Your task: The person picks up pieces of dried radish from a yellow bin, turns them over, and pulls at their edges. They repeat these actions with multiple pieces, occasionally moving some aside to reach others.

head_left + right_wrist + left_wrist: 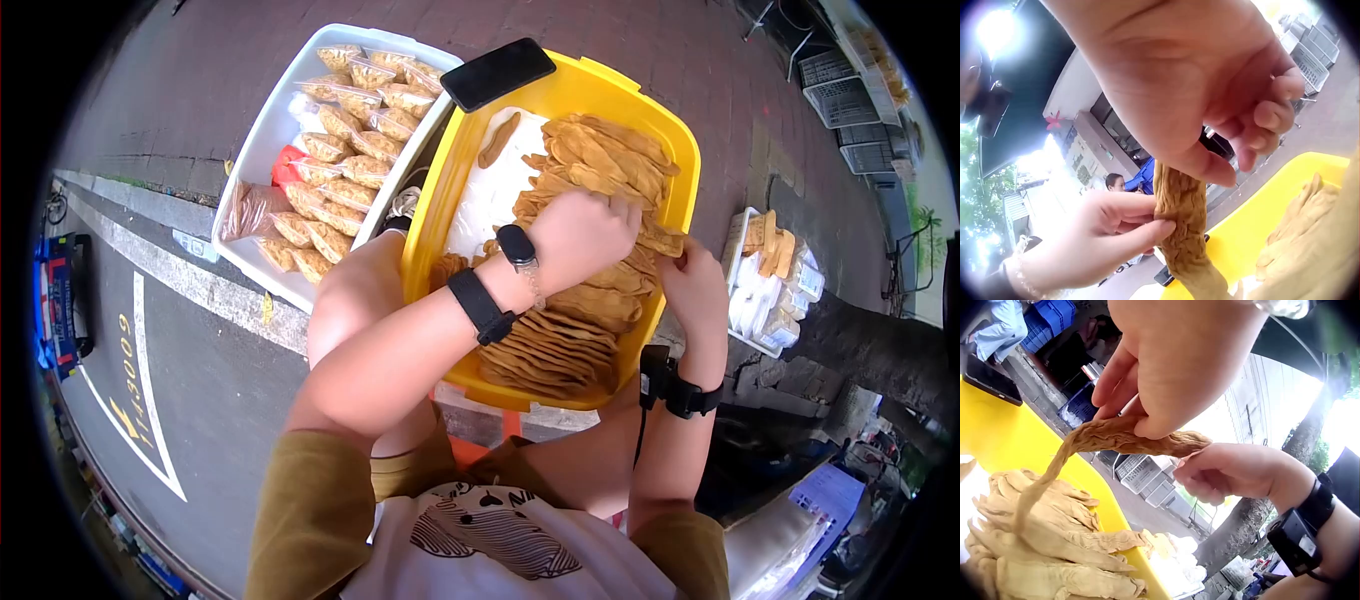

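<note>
Running lengthwise from left hand (1185, 362) to right hand (1238, 469), tan strip (1110, 437) sits pinched mid-length by left fingers, its tip by right.

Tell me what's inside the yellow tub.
The yellow tub holds layered brown strips, one lying apart on a white lining. The lower strips and the tub's floor are covered, so I can't see those.

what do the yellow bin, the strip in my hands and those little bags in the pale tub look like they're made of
The yellow bin is probably moulded plastic: bright, even colour, rounded corners. The strip looks like some dry, matte foodstuff, brown and wrinkled, though I can't tell which. The little bags seem to be thin, glossy plastic film, clear enough to show the contents.
</note>
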### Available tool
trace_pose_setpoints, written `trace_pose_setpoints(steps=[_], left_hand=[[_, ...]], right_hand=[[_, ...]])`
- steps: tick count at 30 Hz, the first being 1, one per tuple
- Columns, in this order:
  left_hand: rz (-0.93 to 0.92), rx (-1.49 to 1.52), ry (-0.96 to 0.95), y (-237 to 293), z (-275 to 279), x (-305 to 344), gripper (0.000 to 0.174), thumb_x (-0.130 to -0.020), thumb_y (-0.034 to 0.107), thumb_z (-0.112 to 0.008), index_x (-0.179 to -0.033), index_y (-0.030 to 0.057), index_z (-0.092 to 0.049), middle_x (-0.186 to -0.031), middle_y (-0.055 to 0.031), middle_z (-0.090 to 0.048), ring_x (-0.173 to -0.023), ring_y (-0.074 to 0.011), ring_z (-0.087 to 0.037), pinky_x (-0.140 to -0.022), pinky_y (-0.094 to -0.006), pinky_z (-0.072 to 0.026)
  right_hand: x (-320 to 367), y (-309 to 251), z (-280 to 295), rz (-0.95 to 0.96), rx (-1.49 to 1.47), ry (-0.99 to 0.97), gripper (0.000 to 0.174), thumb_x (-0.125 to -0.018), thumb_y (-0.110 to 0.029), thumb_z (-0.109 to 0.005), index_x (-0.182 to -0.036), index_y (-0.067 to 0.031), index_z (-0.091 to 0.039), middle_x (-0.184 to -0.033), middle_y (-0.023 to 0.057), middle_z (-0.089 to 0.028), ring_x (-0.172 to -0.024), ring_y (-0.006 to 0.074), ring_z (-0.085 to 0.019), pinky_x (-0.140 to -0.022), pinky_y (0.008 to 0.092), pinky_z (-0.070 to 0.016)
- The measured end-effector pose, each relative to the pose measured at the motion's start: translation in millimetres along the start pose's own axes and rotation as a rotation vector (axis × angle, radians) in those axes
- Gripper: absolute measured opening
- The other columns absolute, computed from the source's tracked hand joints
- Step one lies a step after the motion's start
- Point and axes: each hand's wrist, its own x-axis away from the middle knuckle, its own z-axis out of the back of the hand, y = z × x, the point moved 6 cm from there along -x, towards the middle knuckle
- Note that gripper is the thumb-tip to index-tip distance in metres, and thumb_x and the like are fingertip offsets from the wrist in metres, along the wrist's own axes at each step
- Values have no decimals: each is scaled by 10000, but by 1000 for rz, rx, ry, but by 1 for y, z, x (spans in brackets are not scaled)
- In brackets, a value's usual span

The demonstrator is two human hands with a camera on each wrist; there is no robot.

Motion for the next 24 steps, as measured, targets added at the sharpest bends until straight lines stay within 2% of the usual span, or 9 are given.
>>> trace_pose_setpoints(steps=[1,4,7,8,9,12,16,19,24], left_hand=[[13,2,6,1,-3,2,255,-717,108,-595,-953,12,-604,-755,-50,-625,-645,-145,-639,-530,-235,-487],[-195,173,-105,29,-28,15,120,-719,119,-580,-771,14,-600,-633,-50,-604,-605,-188,-634,-530,-294,-496],[-265,299,-227,53,-41,26,116,-724,130,-579,-739,16,-593,-619,-56,-610,-608,-189,-638,-532,-303,-497],[-279,332,-402,62,-49,29,136,-757,124,-562,-809,5,-600,-699,-112,-632,-663,-228,-644,-554,-321,-498],[-285,334,-403,68,-61,32,136,-757,124,-562,-809,5,-600,-699,-112,-632,-663,-228,-644,-554,-321,-498],[91,767,-417,67,-101,39,206,-826,133,-532,-976,-2,-575,-932,-173,-601,-871,-274,-602,-709,-325,-487],[142,956,-301,65,-80,43,209,-834,153,-560,-966,-8,-572,-944,-147,-593,-914,-227,-581,-743,-312,-474],[362,1134,-123,50,-58,49,208,-844,165,-588,-975,3,-577,-931,-126,-590,-908,-202,-566,-734,-304,-466],[219,1014,-499,55,-59,60,243,-819,170,-616,-989,18,-532,-892,-87,-510,-895,-172,-497,-737,-285,-438]], right_hand=[[0,4,4,8,12,-1,148,-899,-142,-533,-809,-26,-551,-646,16,-541,-649,95,-555,-594,271,-451],[4,10,32,71,-563,351,256,-925,-218,-516,-748,-40,-468,-629,1,-461,-561,119,-448,-622,308,-459],[7,-23,11,183,-1661,-104,281,-971,-349,-408,-816,-115,-411,-681,-32,-357,-609,94,-374,-778,332,-466],[15,-40,2,141,-1719,-276,268,-974,-358,-402,-833,-130,-400,-684,-34,-343,-616,86,-370,-800,344,-465],[24,-57,-8,97,-1772,-451,256,-976,-367,-397,-849,-144,-389,-687,-36,-328,-624,78,-365,-822,357,-463],[26,-69,-33,85,-1616,-454,281,-974,-403,-398,-867,-145,-368,-679,-30,-332,-608,71,-350,-821,347,-466],[29,-83,-37,67,-1502,-484,290,-990,-424,-337,-860,-165,-362,-669,-32,-317,-599,73,-335,-851,414,-478],[37,-91,-48,38,-1427,-608,303,-979,-455,-353,-856,-178,-338,-629,-39,-285,-547,60,-279,-755,332,-499],[45,-101,-60,-5,-1378,-555,326,-969,-478,-362,-869,-169,-325,-584,-45,-236,-497,55,-199,-599,178,-429]])
